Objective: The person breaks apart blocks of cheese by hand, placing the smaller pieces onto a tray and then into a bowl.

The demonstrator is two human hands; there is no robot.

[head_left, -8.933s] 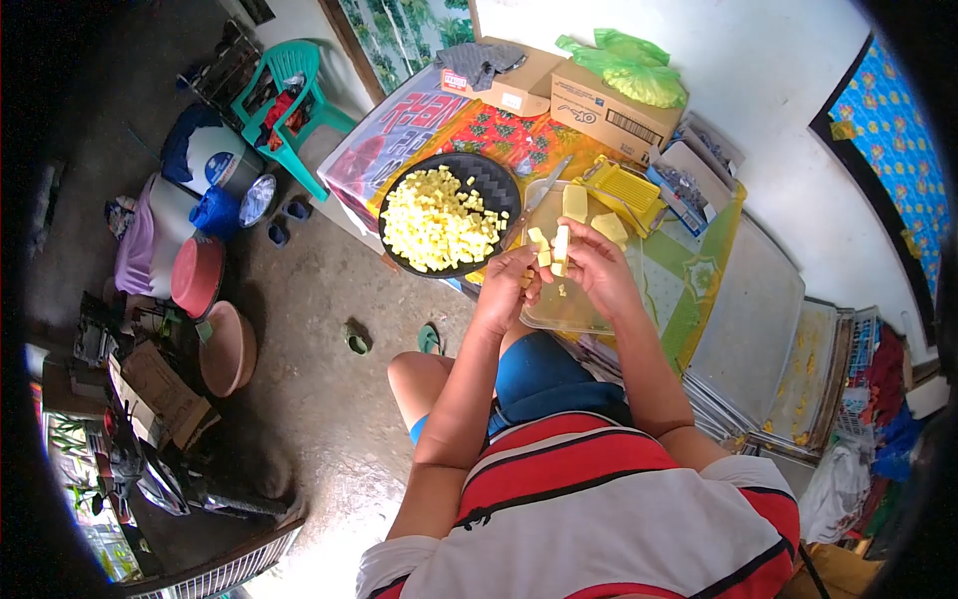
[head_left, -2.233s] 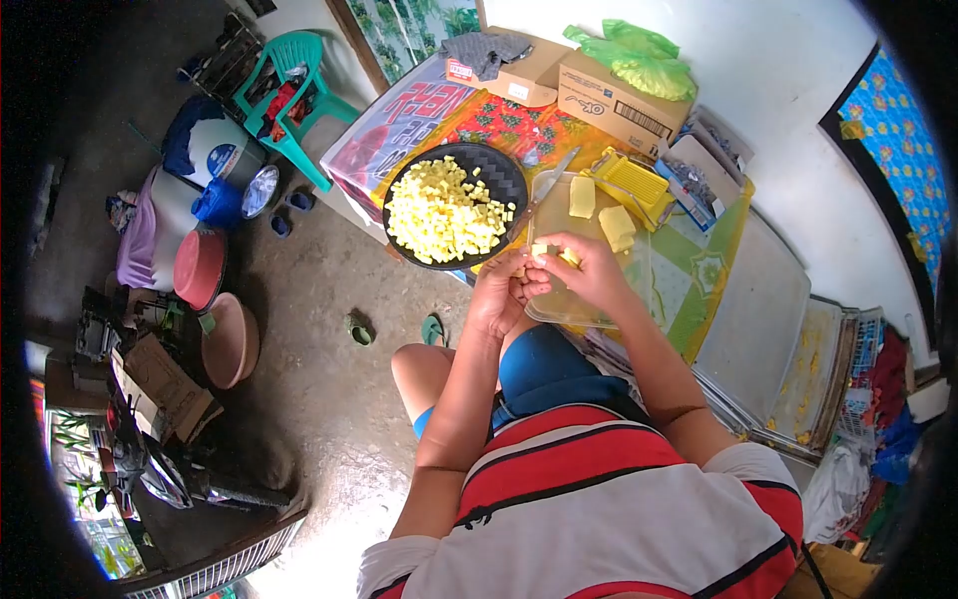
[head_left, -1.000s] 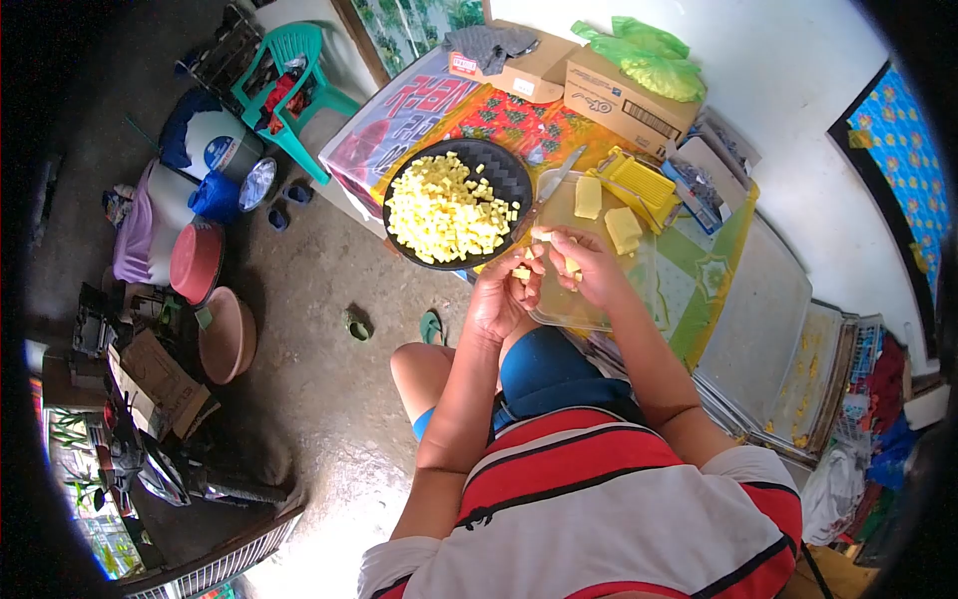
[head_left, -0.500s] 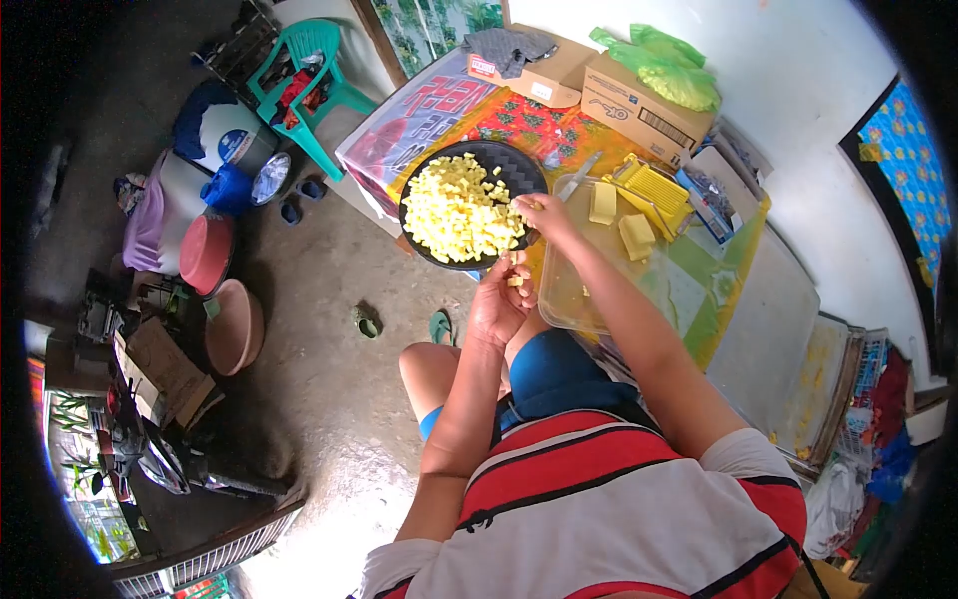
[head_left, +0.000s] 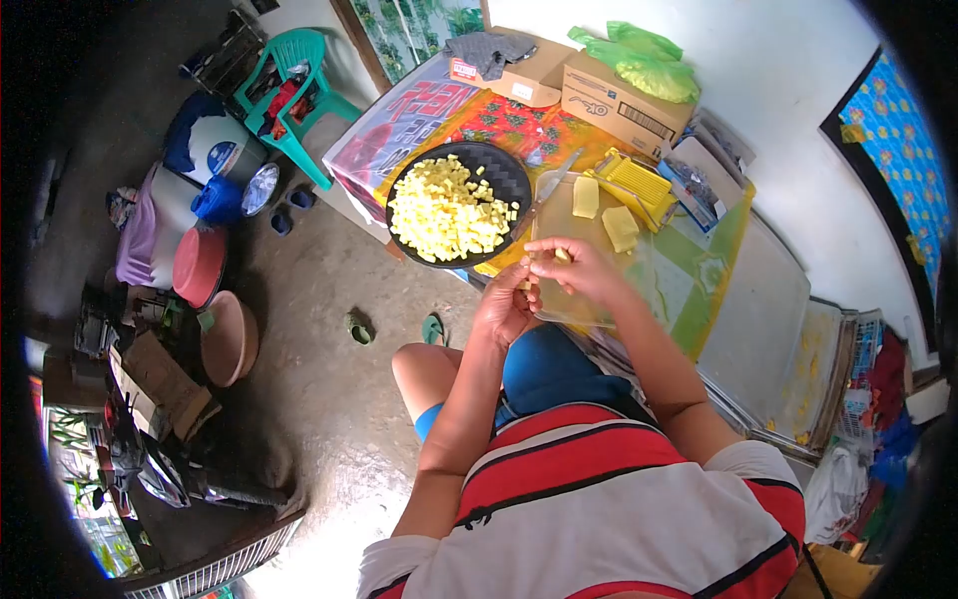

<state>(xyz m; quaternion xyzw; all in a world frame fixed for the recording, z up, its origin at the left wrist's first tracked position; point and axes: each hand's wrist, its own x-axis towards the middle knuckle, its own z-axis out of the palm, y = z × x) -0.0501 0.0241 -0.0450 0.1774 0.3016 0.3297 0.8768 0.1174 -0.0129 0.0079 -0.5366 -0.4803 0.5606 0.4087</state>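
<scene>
Left hand (head_left: 505,304) and right hand (head_left: 585,272) meet at the fingertips, fingers closed on what look like yellow pieces (head_left: 563,256)

Pale yellow cubes (head_left: 449,215) in a black tray (head_left: 507,183). The bench carries a red floral cloth with green motifs (head_left: 519,122), orange edging and a green, white and yellow checked area (head_left: 689,285). A bright yellow slicer (head_left: 639,188); brown cardboard box (head_left: 614,105); lime-green bag (head_left: 644,65). The shirt (head_left: 619,499) has red, white and black stripes; the shorts (head_left: 554,369) are blue. Teal chair (head_left: 289,125), pink tub (head_left: 200,266), peach basin (head_left: 230,339).
</scene>
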